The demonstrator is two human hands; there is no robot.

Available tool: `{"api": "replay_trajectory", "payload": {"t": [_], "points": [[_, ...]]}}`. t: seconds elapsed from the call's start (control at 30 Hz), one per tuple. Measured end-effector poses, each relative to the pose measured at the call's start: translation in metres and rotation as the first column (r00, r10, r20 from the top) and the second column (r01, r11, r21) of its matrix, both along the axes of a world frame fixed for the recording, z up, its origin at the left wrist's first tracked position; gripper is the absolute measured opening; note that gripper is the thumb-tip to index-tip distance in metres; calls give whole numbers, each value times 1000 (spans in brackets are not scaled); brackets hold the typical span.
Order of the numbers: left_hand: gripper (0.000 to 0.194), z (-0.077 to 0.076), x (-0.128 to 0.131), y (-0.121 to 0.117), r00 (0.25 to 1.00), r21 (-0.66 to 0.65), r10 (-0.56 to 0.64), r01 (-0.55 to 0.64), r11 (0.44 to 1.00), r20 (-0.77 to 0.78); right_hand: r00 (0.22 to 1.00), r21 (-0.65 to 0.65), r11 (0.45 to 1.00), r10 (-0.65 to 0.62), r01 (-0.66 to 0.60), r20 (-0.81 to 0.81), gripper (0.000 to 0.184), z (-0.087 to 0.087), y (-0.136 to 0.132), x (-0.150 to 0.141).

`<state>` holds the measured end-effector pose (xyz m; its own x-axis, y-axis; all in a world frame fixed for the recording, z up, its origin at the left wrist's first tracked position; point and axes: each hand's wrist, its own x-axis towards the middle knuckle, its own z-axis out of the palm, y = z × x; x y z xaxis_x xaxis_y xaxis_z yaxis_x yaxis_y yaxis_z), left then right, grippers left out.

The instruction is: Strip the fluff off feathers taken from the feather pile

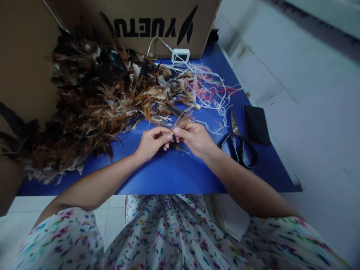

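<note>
My left hand (154,141) and my right hand (197,139) meet above the blue table, fingertips pinched close together. Between them is a small bunch of brown feathers (183,120), its tips fanning out above the right fingers and a few dark and tan ones poking out below. Both thumbs press on the bunch near its middle; the exact grip is partly hidden by the fingers. Just beyond the hands lies a big heap of brown and black feathers (112,93), spreading left along the table.
A cardboard box (157,11) stands behind the heap, another cardboard panel (22,63) at left. White and pink plastic strings (210,88) lie tangled near a small white frame (180,56). Black-handled scissors (236,138) and a dark phone-like case (256,124) rest at right, beside the wall.
</note>
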<state>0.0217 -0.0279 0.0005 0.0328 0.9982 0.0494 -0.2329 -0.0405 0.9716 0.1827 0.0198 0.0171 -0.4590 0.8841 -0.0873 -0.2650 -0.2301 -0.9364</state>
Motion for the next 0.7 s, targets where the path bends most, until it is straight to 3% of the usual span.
{"api": "replay_trajectory", "payload": {"t": [0.43, 0.7], "points": [[33, -3, -1, 1, 999, -15, -32, 33, 999, 43, 1000, 14, 1000, -10, 10, -9, 34, -2, 0, 0], [41, 3, -1, 2, 960, -172, -180, 218, 961, 213, 999, 138, 990, -34, 32, 10, 31, -2, 1, 2]]}}
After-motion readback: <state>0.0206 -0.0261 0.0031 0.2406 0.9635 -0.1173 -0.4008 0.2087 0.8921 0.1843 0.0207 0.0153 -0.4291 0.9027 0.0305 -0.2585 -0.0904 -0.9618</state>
